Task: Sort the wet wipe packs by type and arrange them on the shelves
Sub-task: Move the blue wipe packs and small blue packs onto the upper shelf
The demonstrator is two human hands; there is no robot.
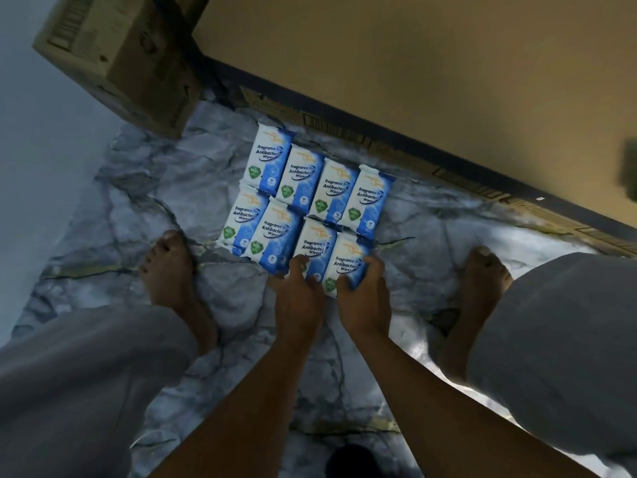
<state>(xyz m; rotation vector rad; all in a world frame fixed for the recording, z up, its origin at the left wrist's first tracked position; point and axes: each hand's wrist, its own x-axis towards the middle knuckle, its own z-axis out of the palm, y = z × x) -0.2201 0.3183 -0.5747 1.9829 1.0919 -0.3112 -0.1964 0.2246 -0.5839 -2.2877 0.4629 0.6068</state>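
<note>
Reaching down, left hand [298,300] grips one wipe pack [314,246], right hand [365,301] its neighbour [348,263].

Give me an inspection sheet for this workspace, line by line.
Surface: glossy grey marble-pattern floor.
Job's things: eight wipe packs, all the same blue-and-white antibacterial type, lying in two rows of four.
Clutter: cardboard box far left; flattened cardboard along the panel's foot.
Hands: left hand grips the third near-row pack; right hand grips the near-right pack.
Cables: nothing seen.
Surroundings: beige panel; bare feet either side; no shelves in view.
</note>
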